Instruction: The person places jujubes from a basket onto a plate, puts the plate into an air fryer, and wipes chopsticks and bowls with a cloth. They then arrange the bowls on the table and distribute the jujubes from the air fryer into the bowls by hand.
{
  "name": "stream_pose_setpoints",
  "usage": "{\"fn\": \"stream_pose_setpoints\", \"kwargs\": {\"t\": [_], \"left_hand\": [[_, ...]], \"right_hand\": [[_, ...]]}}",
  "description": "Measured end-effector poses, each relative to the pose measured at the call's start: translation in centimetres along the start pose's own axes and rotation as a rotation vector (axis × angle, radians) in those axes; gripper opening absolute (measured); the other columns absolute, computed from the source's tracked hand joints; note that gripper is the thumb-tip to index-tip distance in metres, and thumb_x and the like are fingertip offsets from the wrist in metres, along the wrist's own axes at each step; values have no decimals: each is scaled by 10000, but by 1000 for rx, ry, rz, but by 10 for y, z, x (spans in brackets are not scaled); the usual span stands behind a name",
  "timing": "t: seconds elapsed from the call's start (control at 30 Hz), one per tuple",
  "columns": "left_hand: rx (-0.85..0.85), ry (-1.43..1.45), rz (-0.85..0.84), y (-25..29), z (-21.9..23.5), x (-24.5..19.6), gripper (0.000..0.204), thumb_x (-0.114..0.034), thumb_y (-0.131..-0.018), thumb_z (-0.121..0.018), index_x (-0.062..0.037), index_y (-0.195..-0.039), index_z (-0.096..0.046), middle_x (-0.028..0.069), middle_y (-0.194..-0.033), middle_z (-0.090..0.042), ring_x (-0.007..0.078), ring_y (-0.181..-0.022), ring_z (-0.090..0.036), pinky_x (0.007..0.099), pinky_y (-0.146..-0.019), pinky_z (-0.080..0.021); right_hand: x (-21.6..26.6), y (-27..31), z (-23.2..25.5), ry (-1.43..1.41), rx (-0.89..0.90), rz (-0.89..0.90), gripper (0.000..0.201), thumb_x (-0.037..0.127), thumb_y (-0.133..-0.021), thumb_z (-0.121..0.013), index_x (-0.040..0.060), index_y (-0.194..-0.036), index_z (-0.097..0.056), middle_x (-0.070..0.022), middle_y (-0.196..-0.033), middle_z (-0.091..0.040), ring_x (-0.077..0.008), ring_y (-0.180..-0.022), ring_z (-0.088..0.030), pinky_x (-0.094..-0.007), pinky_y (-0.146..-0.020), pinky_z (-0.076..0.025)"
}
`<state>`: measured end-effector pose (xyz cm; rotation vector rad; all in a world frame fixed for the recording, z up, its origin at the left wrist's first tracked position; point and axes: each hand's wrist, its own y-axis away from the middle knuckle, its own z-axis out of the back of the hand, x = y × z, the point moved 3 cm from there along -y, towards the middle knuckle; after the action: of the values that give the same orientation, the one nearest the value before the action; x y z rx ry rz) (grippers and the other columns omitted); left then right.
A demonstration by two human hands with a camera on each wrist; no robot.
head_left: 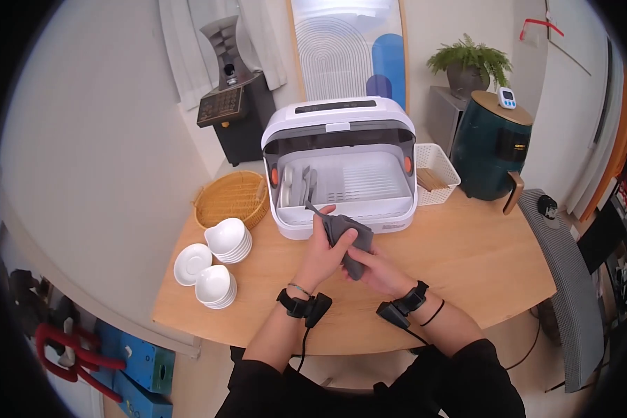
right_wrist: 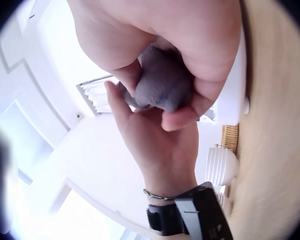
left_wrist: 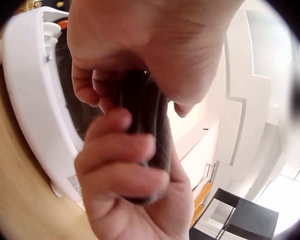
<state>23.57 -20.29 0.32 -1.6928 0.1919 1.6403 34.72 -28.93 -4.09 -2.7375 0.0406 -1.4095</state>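
Observation:
A bunched dark grey cloth [head_left: 354, 231] is held between both hands above the table, in front of a white dish dryer [head_left: 395, 224]. My left hand [head_left: 318, 252] grips its left side, thumb lying across it; a thin grey strip sticks out past these fingers toward the dryer. My right hand [head_left: 386, 273] holds the lower right end. In the left wrist view, the right hand's fingers [left_wrist: 121, 150] curl round the folded cloth [left_wrist: 149, 115]. A rounded end of the cloth [right_wrist: 165, 82] shows between the right thumb and fingers in the right wrist view.
The dryer's dark lid is raised over cutlery [head_left: 306, 182] and a white rack [head_left: 373, 182]. To the left are a wicker basket [head_left: 209, 202], stacked white bowls [head_left: 228, 238] and a saucer [head_left: 192, 265]. A white basket [head_left: 435, 161] and green air fryer [head_left: 491, 150] stand right.

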Motion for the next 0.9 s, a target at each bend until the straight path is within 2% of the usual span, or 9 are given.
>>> {"fn": "stream_pose_setpoints", "kwargs": {"t": [0.03,0.1,0.3,0.43,0.5,0.6,0.67,0.8,0.9], "left_hand": [[59,99,28,0,0,10,633,-230,-936,-682,-63,-1416,-305,67,-1005,-627,117,-819,-605,272,-692,-508],[88,105,89,-1,6,26,607,-216,-940,-676,-66,-1410,-322,58,-993,-626,103,-816,-593,262,-688,-501],[114,222,294,-1,4,54,476,-159,-943,-660,-73,-1350,-429,38,-1003,-622,92,-840,-580,244,-720,-492],[56,245,155,4,2,64,464,-83,-919,-657,-69,-1327,-435,57,-1085,-598,105,-896,-583,254,-737,-503],[28,233,94,8,2,59,468,-55,-908,-657,-67,-1319,-432,64,-1115,-588,112,-911,-584,258,-740,-508],[-34,220,102,12,1,48,462,11,-898,-625,-64,-1302,-413,51,-1106,-575,102,-940,-570,264,-786,-495],[-16,75,71,16,1,43,480,15,-894,-628,-84,-1302,-395,34,-1055,-562,100,-926,-563,259,-778,-487],[41,134,-1,18,3,39,497,9,-893,-623,-98,-1319,-392,31,-1020,-546,104,-934,-562,259,-789,-481],[76,116,-27,19,6,33,521,-10,-880,-630,-94,-1336,-393,42,-975,-554,128,-931,-555,312,-827,-465]], "right_hand": [[-2,1,11,-81,-9,-53,346,261,-984,-605,74,-1259,-506,-63,-1016,-615,-158,-819,-613,-296,-656,-499],[0,7,12,-206,-86,-125,279,313,-983,-574,67,-1112,-553,-75,-874,-602,-130,-654,-536,-245,-538,-397],[-10,3,37,-377,90,-238,387,419,-976,-500,46,-1064,-549,-60,-791,-569,-102,-558,-453,-230,-481,-334],[-15,2,31,-220,-39,-254,367,400,-974,-534,48,-1079,-553,-57,-820,-582,-109,-587,-500,-245,-495,-377],[-8,3,15,22,-217,-83,319,305,-946,-622,67,-1132,-521,-41,-843,-585,-113,-619,-536,-254,-507,-423],[-1,4,5,174,-226,18,278,249,-938,-658,68,-1123,-556,-60,-889,-601,-135,-663,-573,-288,-554,-463],[2,7,3,164,-177,-34,275,227,-930,-668,72,-1127,-555,-61,-888,-596,-135,-660,-570,-286,-554,-457],[-1,9,17,-17,-36,-154,286,155,-914,-681,77,-1149,-539,-46,-876,-599,-125,-633,-551,-277,-533,-453],[-2,10,16,-95,-17,-206,260,120,-895,-692,75,-1114,-559,-42,-885,-603,-126,-619,-552,-276,-519,-442]]}}
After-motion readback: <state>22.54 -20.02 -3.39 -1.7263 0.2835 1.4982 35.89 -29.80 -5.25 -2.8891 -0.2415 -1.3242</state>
